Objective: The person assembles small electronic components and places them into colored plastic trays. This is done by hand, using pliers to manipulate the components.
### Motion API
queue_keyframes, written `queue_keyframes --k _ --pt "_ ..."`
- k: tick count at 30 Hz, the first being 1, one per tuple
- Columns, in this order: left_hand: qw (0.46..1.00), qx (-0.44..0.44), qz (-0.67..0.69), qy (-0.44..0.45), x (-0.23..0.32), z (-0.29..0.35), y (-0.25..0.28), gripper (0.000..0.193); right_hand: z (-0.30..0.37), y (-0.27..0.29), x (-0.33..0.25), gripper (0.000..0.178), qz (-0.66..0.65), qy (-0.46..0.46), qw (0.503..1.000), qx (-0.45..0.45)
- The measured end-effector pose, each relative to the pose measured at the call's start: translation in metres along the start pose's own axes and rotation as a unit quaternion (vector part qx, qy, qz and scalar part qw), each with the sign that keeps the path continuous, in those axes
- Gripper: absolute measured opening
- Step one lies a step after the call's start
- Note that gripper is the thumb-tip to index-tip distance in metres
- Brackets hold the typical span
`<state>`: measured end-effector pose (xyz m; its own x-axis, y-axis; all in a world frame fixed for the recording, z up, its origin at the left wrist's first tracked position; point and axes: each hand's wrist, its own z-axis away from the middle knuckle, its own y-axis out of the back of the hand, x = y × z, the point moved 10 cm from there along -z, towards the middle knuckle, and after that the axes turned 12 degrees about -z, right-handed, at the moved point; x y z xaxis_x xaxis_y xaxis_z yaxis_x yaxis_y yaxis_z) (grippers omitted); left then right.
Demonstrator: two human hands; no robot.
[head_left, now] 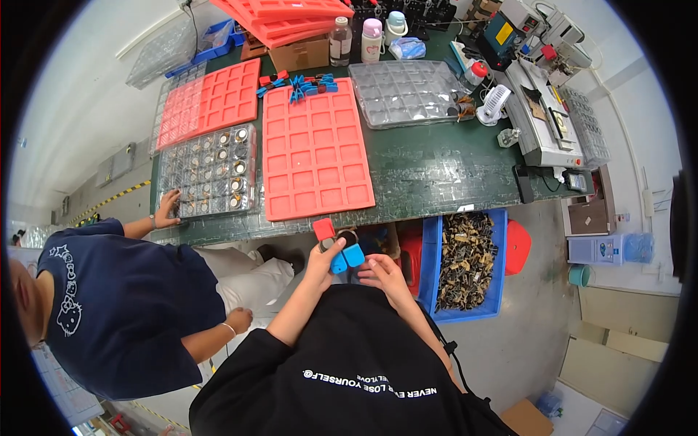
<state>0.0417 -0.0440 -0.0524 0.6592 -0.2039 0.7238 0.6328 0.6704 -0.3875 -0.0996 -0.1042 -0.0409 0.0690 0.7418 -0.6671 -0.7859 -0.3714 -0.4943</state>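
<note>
My left hand [318,264] is closed around a small red-and-blue plastic clip [353,256], just off the table's near edge. A red block stands up at its left end, blue blocks show at the right, and a dark round part lies between; whether it is one piece or several I cannot tell. Beside the blue end is my right hand [385,277], fingers apart and slightly bent, with nothing visible in it. On the green table ahead lies a red foam tray [318,161] with square pockets. A pile of red and blue clips [309,86] rests across its far end.
A co-worker [134,298] stands at left, one hand by a clear tray of round parts [211,171]. A clear tray [407,93], bottles [371,40], small white fan [494,103] and machine [545,116] occupy the table. Right of me is a blue bin [430,269] of metal pieces.
</note>
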Motion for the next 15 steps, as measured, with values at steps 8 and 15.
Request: queue_keyframes --k 8,15 --pt "0.999 0.024 0.025 -0.013 0.011 -0.009 0.014 0.023 0.0 0.06 -0.027 0.028 -0.06 0.062 0.99 0.116" --pt "0.998 -0.037 0.05 -0.008 0.005 -0.004 -0.032 0.021 0.002 -0.014 -0.028 0.03 -0.024 0.077 0.997 -0.002"
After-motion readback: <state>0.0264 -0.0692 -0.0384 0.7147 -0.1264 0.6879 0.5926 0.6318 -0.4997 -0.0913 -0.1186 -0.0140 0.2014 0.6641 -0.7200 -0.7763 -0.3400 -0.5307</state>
